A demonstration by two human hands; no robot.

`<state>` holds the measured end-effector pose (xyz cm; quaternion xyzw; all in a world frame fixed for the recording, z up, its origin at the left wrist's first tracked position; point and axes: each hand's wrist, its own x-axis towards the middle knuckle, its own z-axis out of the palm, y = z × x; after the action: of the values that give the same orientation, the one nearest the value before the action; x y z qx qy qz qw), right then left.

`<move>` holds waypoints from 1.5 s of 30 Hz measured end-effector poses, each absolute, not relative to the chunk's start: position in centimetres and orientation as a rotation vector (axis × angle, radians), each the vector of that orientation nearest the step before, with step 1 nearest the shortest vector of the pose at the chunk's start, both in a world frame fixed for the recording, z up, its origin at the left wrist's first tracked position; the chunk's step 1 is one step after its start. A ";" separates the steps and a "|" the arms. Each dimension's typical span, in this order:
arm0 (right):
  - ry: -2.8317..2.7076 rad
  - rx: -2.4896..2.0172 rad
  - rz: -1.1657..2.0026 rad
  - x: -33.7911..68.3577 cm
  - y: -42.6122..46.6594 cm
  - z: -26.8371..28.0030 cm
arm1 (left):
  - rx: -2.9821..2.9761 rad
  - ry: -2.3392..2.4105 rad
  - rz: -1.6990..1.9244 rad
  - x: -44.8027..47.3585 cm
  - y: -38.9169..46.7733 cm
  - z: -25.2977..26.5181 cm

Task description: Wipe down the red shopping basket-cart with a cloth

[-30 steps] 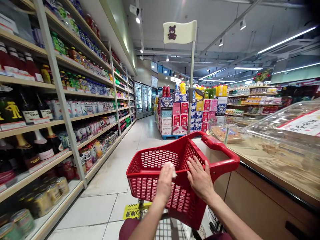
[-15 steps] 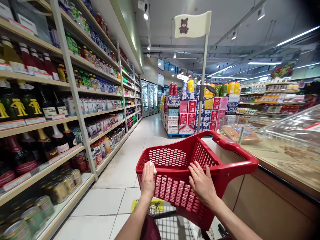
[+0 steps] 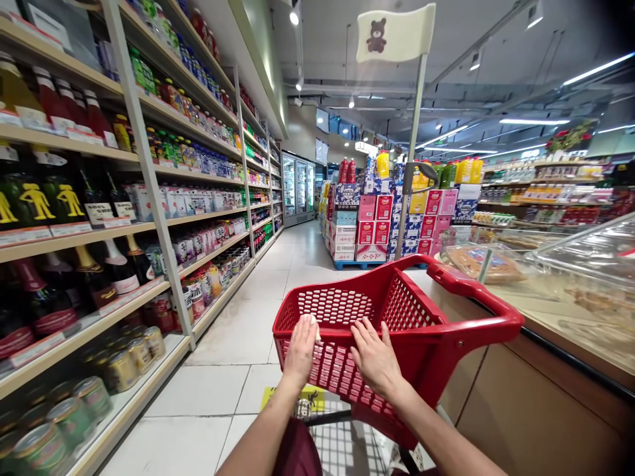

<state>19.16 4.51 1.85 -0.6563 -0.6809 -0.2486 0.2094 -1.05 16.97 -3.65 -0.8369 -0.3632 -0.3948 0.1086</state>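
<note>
A red plastic shopping cart [image 3: 347, 363] with perforated sides stands crosswise before me, its handle to the right. At the left end of its near rim, my left hand [image 3: 301, 350] presses down with a small white wipe [image 3: 316, 328] under the fingers; only the wipe's edge shows. My right hand [image 3: 376, 357] lies on the same rim, toward the middle, fingers stretched and apart, with nothing visible in it. From the cart rises a pole with a cream flag [image 3: 397, 33] bearing a brown bear.
Shelves [image 3: 213, 155] of bottles and cans run along the left. Stacked drink cartons [image 3: 370, 228] stand ahead on a blue pallet. A display counter [image 3: 516, 410] with clear-lidded food closes off the right side. Tiled floor [image 3: 248, 311] leads toward glass-door coolers [image 3: 297, 185].
My right hand has slid left along the rim, nearer my left hand. My left hand has shifted slightly right with the wipe. The cart sits a little further right in view.
</note>
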 end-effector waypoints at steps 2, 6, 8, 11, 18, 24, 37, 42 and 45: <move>-1.894 -1.823 -0.682 19.0 4.6 1.7 | -2.406 -1.225 -1.162 -2.3 17.4 -3.6; -1.866 -1.794 -0.699 18.6 4.8 1.3 | -2.297 -1.354 -1.270 -2.0 17.0 -3.9; -1.880 -1.775 -0.705 18.3 4.9 1.0 | -2.406 -1.139 -1.262 -0.2 16.3 -4.0; -1.888 -1.759 -0.735 18.7 4.7 0.8 | -2.533 -0.963 -1.221 0.8 16.0 -3.9; -1.796 -1.745 -0.797 19.7 4.0 0.8 | -2.355 -1.308 -1.398 -1.2 17.4 -4.1; -1.770 -1.757 -0.765 20.4 3.6 1.0 | -2.546 -1.180 -1.289 0.9 16.3 -2.8; -1.865 -1.698 -0.388 17.3 7.1 3.5 | -2.932 -1.042 -1.180 7.4 13.3 0.1; -1.965 -1.697 -0.552 17.8 8.6 3.6 | -2.842 -1.280 -0.452 3.4 15.0 2.4; -2.029 -1.639 -0.665 22.7 6.6 4.2 | -2.788 -1.331 -0.358 3.3 15.4 3.4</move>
<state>22.66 6.56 4.18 -0.5936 -0.7348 -0.2407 0.2232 3.34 15.42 3.37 -0.8963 -0.4279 -0.1152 0.0157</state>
